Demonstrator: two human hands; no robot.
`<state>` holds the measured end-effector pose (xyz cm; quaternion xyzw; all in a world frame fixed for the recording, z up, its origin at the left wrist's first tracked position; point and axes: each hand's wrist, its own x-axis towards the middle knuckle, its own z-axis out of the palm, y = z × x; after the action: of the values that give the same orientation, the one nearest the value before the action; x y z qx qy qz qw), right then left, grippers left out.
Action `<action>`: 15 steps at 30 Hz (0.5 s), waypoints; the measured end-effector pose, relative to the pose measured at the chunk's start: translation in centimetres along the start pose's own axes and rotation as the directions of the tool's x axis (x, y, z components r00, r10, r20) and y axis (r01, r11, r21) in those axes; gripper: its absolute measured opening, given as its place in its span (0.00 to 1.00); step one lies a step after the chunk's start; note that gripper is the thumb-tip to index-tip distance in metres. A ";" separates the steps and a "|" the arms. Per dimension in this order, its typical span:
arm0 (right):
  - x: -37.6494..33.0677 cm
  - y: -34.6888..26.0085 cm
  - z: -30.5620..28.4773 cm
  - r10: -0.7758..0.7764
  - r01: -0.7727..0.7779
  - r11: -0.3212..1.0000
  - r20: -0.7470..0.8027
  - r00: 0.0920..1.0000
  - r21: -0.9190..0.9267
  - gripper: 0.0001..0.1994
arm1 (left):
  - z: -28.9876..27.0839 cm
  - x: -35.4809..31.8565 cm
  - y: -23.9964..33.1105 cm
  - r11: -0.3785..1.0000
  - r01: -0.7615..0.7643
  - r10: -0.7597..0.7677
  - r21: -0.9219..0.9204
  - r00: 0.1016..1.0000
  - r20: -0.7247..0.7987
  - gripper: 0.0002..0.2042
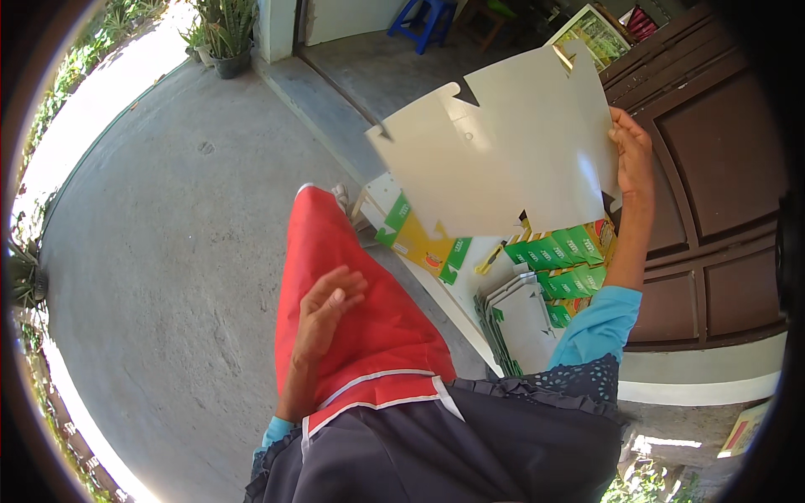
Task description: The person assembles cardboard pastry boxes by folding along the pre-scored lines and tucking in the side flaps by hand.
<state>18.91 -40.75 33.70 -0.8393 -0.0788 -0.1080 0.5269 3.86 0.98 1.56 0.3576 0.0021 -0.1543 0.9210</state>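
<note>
My right hand [631, 159] grips the right edge of a large flat cardboard sheet [503, 142]. The sheet's plain grey-white side faces up, and notches are cut into its edges. My left hand [329, 312] is held over my red apron [335, 260], fingers stretched out, with nothing in it. Under the raised sheet, a green and yellow printed flat carton [417, 241] lies on a white table [457, 312]. A yellow cutter-like tool [488, 260] rests beside it. Part of the tabletop is hidden by the sheet.
Several green and yellow folded boxes [558, 251] stand in rows at the table's right. Nearer me is a stack of flat cartons [524, 323]. Brown panelled doors [713, 159] rise at the right. A blue stool [422, 23] and a potted plant [228, 42] stand farther off.
</note>
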 end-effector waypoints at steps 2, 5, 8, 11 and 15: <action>2.1 2.3 2.1 0.049 -0.055 0.997 0.091 0.995 0.056 0.18 | -0.2 0.7 2.0 0.982 -0.191 0.191 0.012 0.981 -0.033 0.27; 4.8 6.1 9.1 0.124 -0.171 0.979 0.351 0.928 0.107 0.18 | -1.7 -0.7 3.7 0.964 -0.245 0.261 0.101 0.947 -0.187 0.29; 6.4 10.3 18.2 0.206 -0.289 0.953 0.518 0.830 0.085 0.16 | -3.3 -3.3 2.8 0.966 -0.255 0.246 0.038 0.867 -0.434 0.27; 6.9 12.3 25.6 0.248 -0.343 0.939 0.672 0.698 0.010 0.16 | -5.8 -6.5 0.5 0.975 -0.220 0.144 -0.039 0.752 -0.643 0.22; 8.2 15.3 33.1 0.071 0.331 0.880 0.782 0.619 -0.342 0.21 | -3.5 -9.8 -0.2 0.979 -0.202 0.122 -0.030 0.699 -0.705 0.16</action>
<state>33.87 -17.36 8.65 -0.8929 -0.3325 0.2093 0.2197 -5.16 5.97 -0.04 0.3394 0.3268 0.0744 0.8789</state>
